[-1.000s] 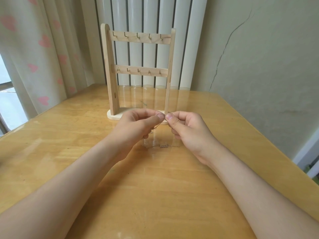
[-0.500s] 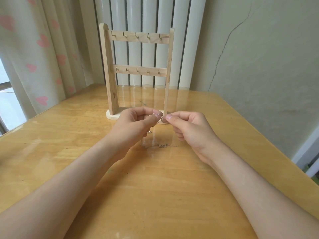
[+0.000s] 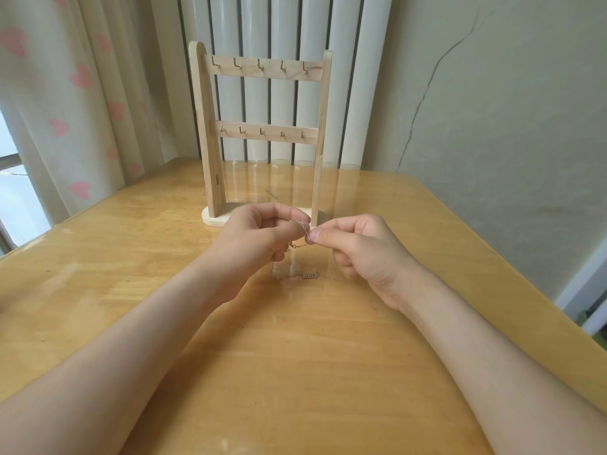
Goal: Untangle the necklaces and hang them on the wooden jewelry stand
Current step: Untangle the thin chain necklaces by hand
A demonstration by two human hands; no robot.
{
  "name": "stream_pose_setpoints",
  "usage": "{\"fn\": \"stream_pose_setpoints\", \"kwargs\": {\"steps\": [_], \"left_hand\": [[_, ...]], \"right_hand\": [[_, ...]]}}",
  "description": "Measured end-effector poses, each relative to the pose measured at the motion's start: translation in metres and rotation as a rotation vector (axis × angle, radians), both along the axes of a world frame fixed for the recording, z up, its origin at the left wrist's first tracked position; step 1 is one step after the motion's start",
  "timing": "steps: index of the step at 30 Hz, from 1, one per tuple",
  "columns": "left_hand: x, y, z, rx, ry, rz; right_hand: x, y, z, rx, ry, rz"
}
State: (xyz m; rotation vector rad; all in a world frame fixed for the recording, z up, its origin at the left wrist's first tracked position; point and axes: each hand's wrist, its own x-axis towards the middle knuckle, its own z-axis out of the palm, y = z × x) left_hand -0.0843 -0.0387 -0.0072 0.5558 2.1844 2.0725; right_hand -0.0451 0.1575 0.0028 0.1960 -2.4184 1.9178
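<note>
So the left hand [image 3: 256, 234] and right hand [image 3: 361, 251] are nearly touching at the fingertips. Both have thumb and forefinger pinched on the necklaces [image 3: 301, 227], with the other fingers curled in. The bit stretched between them is a short pinkish beaded length. A thin gold chain with a clasp [image 3: 293, 246] dangles just under it. From there the chain drops to the surface [image 3: 295, 372], where a small pendant [image 3: 310, 275] lies flat between the two wrists. Can't tell how knotted it is, too fine to see.

Just behind the hands the wooden jewelry stand [image 3: 207, 126] sits upright, and every hook [image 3: 259, 65] on its two bars is bare. Behind that there's a white radiator [image 3: 285, 27], a heart-print curtain [image 3: 65, 110] off to the left and a cracked wall [image 3: 509, 110] on the right.
</note>
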Motion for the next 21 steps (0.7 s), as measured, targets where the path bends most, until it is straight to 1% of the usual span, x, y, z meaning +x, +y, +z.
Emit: {"fn": "stream_pose_setpoints", "kwargs": {"steps": [5, 8, 10, 14, 16, 21], "left_hand": [[-0.001, 0.0, 0.001, 0.032, -0.004, 0.024], [-0.003, -0.002, -0.002, -0.064, 0.069, 0.077], [0.001, -0.001, -0.002, -0.122, 0.115, 0.067], [0.008, 0.002, 0.0, -0.193, 0.249, 0.091], [0.009, 0.003, 0.001, -0.21, 0.283, 0.126], [0.014, 0.005, 0.005, -0.132, 0.196, 0.11]], "right_hand": [[0.0, 0.001, 0.0, 0.005, -0.01, 0.018], [0.001, 0.001, 0.0, -0.012, 0.002, -0.001], [0.001, 0.001, 0.0, -0.013, 0.015, -0.014], [0.001, 0.002, -0.001, -0.007, 0.026, -0.043], [0.0, 0.002, -0.001, -0.003, 0.028, -0.055], [-0.003, 0.0, -0.005, 0.02, 0.065, -0.088]]}}
